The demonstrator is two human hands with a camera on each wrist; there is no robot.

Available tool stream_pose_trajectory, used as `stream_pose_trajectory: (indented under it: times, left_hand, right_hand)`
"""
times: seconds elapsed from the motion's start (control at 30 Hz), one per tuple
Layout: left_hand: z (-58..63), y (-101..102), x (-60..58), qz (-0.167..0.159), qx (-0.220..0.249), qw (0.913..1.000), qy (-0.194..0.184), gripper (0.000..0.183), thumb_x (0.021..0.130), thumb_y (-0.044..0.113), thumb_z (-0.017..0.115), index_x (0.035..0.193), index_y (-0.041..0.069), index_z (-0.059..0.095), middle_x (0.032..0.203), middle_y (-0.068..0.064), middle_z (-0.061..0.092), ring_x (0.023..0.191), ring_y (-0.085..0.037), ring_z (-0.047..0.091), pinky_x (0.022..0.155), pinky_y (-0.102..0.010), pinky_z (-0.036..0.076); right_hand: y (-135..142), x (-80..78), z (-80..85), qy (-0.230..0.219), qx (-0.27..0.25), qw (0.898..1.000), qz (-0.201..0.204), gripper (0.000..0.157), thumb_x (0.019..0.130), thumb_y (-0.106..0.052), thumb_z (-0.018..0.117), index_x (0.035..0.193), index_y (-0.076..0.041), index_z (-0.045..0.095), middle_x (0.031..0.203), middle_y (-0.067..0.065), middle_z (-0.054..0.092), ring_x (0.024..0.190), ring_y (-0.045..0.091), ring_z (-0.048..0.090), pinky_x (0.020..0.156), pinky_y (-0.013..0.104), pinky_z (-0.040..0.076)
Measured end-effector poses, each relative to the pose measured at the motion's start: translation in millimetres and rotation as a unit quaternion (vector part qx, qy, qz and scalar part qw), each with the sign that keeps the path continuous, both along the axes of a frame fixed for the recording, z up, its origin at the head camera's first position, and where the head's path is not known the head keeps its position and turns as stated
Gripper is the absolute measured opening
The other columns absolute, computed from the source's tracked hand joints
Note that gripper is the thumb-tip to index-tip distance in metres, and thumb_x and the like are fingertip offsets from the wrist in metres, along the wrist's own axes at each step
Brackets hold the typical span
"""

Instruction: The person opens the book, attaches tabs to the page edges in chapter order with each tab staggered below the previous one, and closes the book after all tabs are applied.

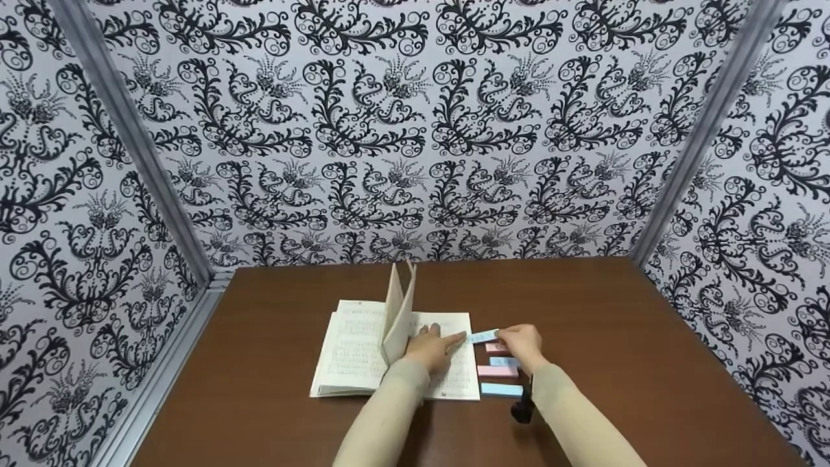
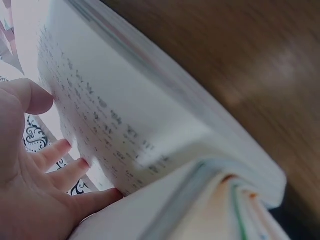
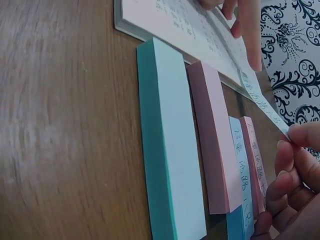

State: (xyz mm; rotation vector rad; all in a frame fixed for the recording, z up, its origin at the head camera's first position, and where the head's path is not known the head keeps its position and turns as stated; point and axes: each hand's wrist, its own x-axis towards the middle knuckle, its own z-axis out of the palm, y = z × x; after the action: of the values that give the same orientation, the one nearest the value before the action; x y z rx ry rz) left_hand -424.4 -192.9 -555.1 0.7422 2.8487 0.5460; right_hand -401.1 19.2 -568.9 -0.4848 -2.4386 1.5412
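An open book [image 1: 358, 344] lies on the table with a bundle of pages standing up near its middle. My left hand [image 1: 425, 348] rests spread on the right-hand page, one finger pointing at the page's outer edge. In the left wrist view, that hand [image 2: 40, 195] has its fingers apart against a printed page [image 2: 100, 105]. My right hand [image 1: 522, 342] pinches one end of a light blue sticky note strip [image 1: 483, 336] with handwriting. The strip's [image 3: 265, 106] other end meets the page edge, close to the left fingertip.
Right of the book lie several sticky note pads: a plain light blue one [image 3: 175, 150], a plain pink one [image 3: 216, 145], a blue one with writing [image 3: 243, 180] and a pink one with writing [image 3: 255, 165]. A black object [image 1: 522, 410] hangs below my right wrist. Patterned walls [image 1: 402, 130] surround the table.
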Motion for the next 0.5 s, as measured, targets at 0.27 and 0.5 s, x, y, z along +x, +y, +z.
stream_pose_trajectory:
  times: [0.27,0.5]
  left_hand:
    - [-1.5,5.1,0.3,0.05,0.076,0.9949,-0.042,0.053,0.099,0.049,0.043,0.141,0.018,0.053,0.15,-0.022,0.036,0.142,-0.04,0.023,0.114,-0.05,0.021]
    - [-3.2,8.2,4.9,0.087,0.101,0.9884,-0.073,0.067,0.097,0.051,0.047,0.145,0.004,0.043,0.152,-0.022,0.032,0.143,-0.039,0.02,0.115,-0.047,0.02]
  right_hand:
    - [3.5,1.8,0.1,-0.022,-0.003,1.0,0.005,0.021,0.087,-0.017,0.068,0.082,0.002,0.075,0.073,0.008,0.068,0.066,0.019,0.058,0.063,0.034,0.048]
    - [3.1,5.3,-0.4,-0.022,0.004,1.0,0.0,0.019,0.086,-0.015,0.07,0.081,0.003,0.074,0.077,0.011,0.068,0.068,0.02,0.058,0.062,0.033,0.048]
